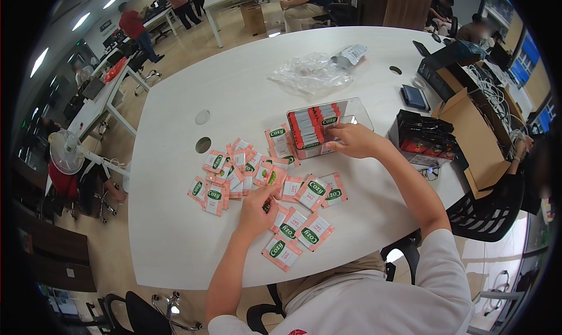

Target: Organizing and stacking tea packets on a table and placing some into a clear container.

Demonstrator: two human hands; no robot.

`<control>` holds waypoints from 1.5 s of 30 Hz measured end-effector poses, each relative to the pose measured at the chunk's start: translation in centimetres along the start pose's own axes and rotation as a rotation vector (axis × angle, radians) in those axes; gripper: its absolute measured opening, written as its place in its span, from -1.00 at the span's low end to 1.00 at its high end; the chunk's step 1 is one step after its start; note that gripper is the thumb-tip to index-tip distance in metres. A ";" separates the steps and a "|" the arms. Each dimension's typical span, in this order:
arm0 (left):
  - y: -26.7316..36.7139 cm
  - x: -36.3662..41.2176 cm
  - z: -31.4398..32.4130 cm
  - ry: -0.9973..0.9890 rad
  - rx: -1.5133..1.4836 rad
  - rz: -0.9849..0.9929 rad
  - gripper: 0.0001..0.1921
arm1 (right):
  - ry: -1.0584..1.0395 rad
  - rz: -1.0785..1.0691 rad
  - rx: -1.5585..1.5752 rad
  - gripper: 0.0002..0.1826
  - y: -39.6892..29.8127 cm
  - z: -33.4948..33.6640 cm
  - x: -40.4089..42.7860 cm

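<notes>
My left hand (pixel 260 208) pinches a pink and white Cozy tea sachet (pixel 276 175) above a loose spread of sachets. Several of these sachets (pixel 214 197) overlap to its left, and more (pixel 278 250) lie nearer the table's front edge. A clear plastic box (pixel 363 111) holds tight rows of sachets (pixel 309 122) standing on edge, their red and white ends up. My right hand (pixel 358 139) reaches into the box's near right part, its fingers on a sachet with a green label (pixel 330 121). Part of that sachet is hidden by the fingers.
Behind the box lie a crumpled clear plastic bag (pixel 311 74) and a silver pouch (pixel 351 54). To the right stand a box of black packets (pixel 423 133), a dark blue wallet (pixel 414 97) and an open cardboard carton (pixel 476 146) near white cables (pixel 491 91). The white table (pixel 167 243) has round holes.
</notes>
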State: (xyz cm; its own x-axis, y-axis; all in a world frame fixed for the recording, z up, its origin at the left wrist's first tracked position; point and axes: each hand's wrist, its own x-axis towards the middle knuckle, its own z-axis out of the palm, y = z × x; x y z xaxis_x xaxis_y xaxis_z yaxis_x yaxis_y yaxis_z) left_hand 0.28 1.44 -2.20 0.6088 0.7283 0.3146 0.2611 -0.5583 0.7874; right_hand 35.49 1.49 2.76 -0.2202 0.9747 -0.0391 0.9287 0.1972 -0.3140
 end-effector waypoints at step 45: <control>-2.3 -1.7 -1.1 0.281 0.047 -0.116 -0.45 | 0.793 -0.096 0.152 -0.64 -1.6 4.8 -2.6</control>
State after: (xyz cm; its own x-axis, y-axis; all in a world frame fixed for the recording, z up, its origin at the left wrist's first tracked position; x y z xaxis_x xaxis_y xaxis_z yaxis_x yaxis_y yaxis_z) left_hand -2.22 1.95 -3.95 0.3437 0.8661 0.3630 0.3554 -0.4777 0.8034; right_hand 33.19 -1.87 -1.18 0.0332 0.7504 0.6601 0.8533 0.3226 -0.4097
